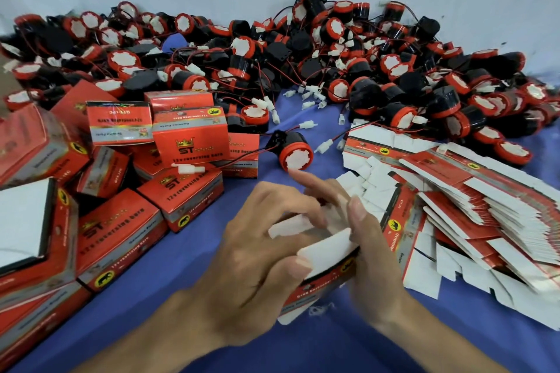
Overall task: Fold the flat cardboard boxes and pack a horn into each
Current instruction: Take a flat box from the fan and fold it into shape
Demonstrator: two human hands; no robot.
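1. The box (325, 280) was in the lower centre of frame, half-formed and held off the blue cloth (194, 248) btwn both hands, white end flaps up.
2. Left hand (257, 254) was curled round its near side, fingertips on one flap. Right hand (375, 254) gripped the right wall, thumb pressing the other flap. So both were clamped on the box.
3. Handling, my guess: thin card, v. light, stiff only along the creases, easy to crush. Best held by the walls near the corners, pushing flaps at their edges.
4. Nearest horn (295, 156) lay just above the hands. Prob. hard plastic and heavier than the box. Take it by the black body, since a thin wire w/ white plug (189, 169) ran left over the closed boxes (191, 142) and could snag.
5. Flat boxes (472, 206) fanned out at right, just beside the right hand. The horn pile (348, 48) filled the top of frame.
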